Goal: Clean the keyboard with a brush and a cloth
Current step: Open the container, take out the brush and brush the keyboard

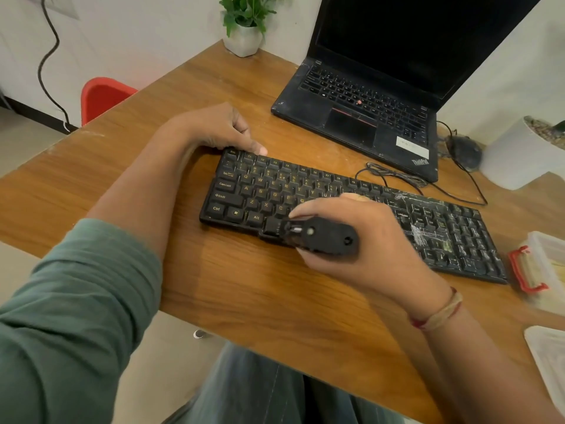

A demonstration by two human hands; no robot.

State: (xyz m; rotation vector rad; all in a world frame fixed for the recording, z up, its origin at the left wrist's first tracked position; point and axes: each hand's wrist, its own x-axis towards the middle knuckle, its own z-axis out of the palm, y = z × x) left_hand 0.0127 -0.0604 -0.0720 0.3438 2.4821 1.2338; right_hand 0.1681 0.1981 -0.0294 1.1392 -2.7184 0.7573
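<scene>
Squarely across the middle of the wood-grain tabletop [153, 166] lies the keyboard [260, 191], a long, flat black plastic slab with yellowish legends on its blocky keys. Its left half looks fairly clean, while the right half and number pad are streaked with whitish dust and scuffs.

The left hand [220, 127] grips the keyboard's far left corner, fingers curled and the thumb laid along the top edge by the Esc key. The right hand [367, 240] is wrapped around a black tool [324, 238], a chunky, matte plastic body with a small metallic tip. It is held low over the space bar at the keyboard's near edge. Whether it carries bristles cannot be told.

Toward the tabletop's far right edge stands an open laptop [367, 96], dull black with a dark screen and a dusty palm rest. A thin cable [397, 179] loops between it and the keyboard. A leafy plant in a faceted white pot [243, 41] sits at the far corner. At the right edge rests a clear plastic box [547, 270] with a red latch.
</scene>
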